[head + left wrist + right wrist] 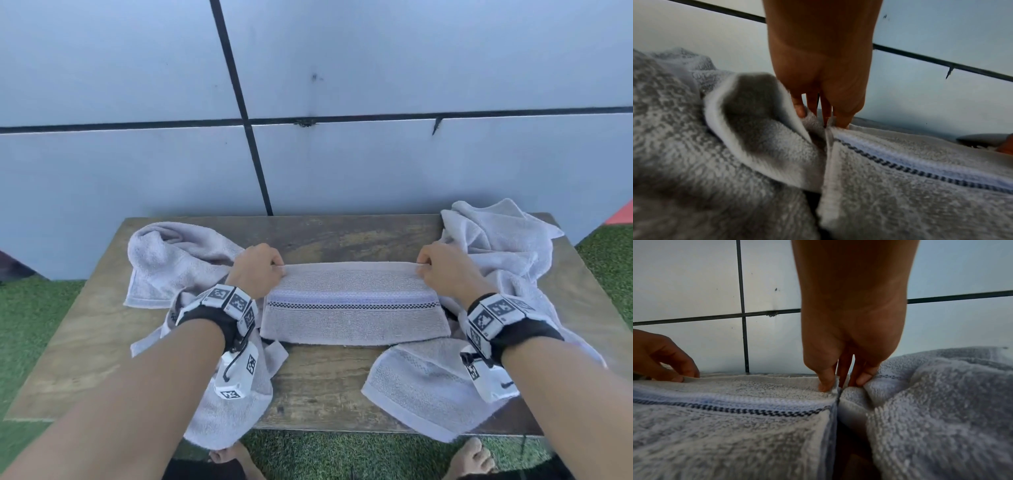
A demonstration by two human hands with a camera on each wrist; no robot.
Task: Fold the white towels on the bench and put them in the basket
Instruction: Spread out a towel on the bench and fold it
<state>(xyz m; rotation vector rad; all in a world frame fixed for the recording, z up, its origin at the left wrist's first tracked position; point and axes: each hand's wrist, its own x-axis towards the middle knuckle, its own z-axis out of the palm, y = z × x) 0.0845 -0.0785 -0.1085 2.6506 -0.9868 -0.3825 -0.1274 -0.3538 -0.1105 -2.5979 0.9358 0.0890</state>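
Note:
A folded white towel (354, 308) with a dark checked stripe lies flat across the middle of the wooden bench (335, 380). My left hand (260, 270) pinches its far left corner, fingers (842, 120) curled onto the edge. My right hand (442, 270) pinches the far right corner, thumb and fingers (826, 382) closed on the hem. The same towel (920, 186) (725, 418) fills the lower part of both wrist views. No basket is in view.
Crumpled white towels lie on both sides: one at the left (171, 263) trailing over the front edge, one at the right (496, 246), another at the front right (421, 387). A tiled wall (342, 164) stands behind the bench. Green turf (41, 308) surrounds it; bare feet show below.

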